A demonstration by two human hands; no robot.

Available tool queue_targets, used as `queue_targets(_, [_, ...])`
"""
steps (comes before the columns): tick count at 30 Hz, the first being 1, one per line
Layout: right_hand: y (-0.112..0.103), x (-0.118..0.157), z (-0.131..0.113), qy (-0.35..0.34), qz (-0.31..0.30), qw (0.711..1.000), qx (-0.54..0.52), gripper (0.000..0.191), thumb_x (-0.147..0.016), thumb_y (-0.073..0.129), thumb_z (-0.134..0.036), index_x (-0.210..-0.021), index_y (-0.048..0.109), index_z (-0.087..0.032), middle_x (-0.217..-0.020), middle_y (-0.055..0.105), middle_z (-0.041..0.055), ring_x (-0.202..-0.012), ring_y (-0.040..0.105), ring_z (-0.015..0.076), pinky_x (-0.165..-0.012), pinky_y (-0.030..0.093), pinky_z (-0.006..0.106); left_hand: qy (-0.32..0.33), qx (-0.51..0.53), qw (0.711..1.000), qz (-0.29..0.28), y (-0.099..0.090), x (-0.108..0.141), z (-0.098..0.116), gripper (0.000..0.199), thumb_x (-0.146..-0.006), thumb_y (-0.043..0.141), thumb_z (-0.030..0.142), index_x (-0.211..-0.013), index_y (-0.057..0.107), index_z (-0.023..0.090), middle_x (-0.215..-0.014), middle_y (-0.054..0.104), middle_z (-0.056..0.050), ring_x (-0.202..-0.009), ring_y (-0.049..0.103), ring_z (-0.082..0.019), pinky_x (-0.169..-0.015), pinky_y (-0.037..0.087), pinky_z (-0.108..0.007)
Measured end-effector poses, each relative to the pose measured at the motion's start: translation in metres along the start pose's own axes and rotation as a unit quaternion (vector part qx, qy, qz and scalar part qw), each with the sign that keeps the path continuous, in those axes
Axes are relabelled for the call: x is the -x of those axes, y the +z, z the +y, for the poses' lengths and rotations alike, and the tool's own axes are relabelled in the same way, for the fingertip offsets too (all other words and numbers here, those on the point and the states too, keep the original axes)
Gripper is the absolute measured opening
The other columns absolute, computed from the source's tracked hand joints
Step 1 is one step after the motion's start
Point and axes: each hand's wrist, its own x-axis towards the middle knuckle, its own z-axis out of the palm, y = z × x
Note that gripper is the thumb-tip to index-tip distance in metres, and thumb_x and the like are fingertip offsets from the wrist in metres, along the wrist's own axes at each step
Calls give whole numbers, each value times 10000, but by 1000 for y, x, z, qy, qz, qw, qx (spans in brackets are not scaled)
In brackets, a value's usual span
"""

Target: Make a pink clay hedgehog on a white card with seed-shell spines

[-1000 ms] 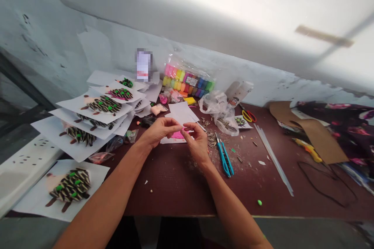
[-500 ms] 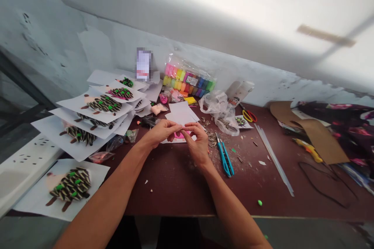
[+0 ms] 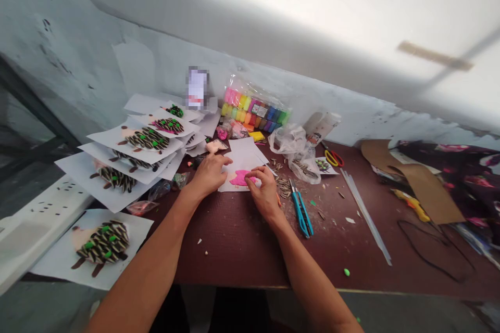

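Left hand (image 3: 209, 174) and right hand (image 3: 265, 192) are working apart, left fingertips (image 3: 223, 161) resting at the edge of a white paper sheet (image 3: 244, 155) on the dark maroon wooden tabletop (image 3: 234, 255), right fingertips (image 3: 250, 173) pressing one soft pink clay patch (image 3: 238, 179), seedless so far; five white sheets (image 3: 50, 265) are carrying striped sunflower-seed figures

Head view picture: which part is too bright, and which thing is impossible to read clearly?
In the head view, glare washes out the upper wall toward the top right, and the upright item behind the paper stacks is pixelated, so it cannot be read.
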Motion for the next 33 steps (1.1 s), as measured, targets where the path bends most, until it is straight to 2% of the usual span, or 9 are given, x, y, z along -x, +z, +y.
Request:
queue_targets(7, [-2,-11,-1,-19,-64,994,90,143,-865,664,-141,-840,755,-248,-843,653,28,-845,579,202,-808,412,330,10,-24,997,-67,-3,4,-5,536,-713,614,99,-1229,722,196,-1208,737,-124,-1171,639,-329,-1020,492,-425])
queue_targets(13, [0,-31,-5,-50,-115,978,167,116,-890,688,-205,-834,780,-249,-803,649,40,-780,560,197,-752,391,323,14,-25,994,-106,-5,5,-7,616,-677,658,111,-1281,672,232,-1322,680,-102,-1262,583,-327,-1049,459,-422])
queue_targets(20, [6,-29,0,-26,-112,979,170,132,-908,662,-193,-843,775,-219,-823,657,45,-804,573,195,-773,405,322,23,-30,994,-105,-3,6,-8,610,-686,651,94,-1279,663,239,-1335,663,-107,-1268,571,-326,-1050,450,-429])
queue_targets(27, [7,-27,-3,-9,-131,981,144,117,-906,664,-142,-866,763,-191,-851,664,34,-810,579,166,-781,409,284,12,-75,983,-165,-14,6,0,613,-764,618,124,-1372,593,196,-1437,593,-110,-1338,515,-313,-1087,430,-414])
queue_targets(33, [10,-29,-12,-23,-151,963,220,118,-939,660,-183,-903,772,-192,-893,682,51,-853,582,186,-818,392,305,6,-85,981,-177,-17,6,4,607,-782,613,130,-1382,582,211,-1449,586,-95,-1352,505,-304,-1082,431,-412])
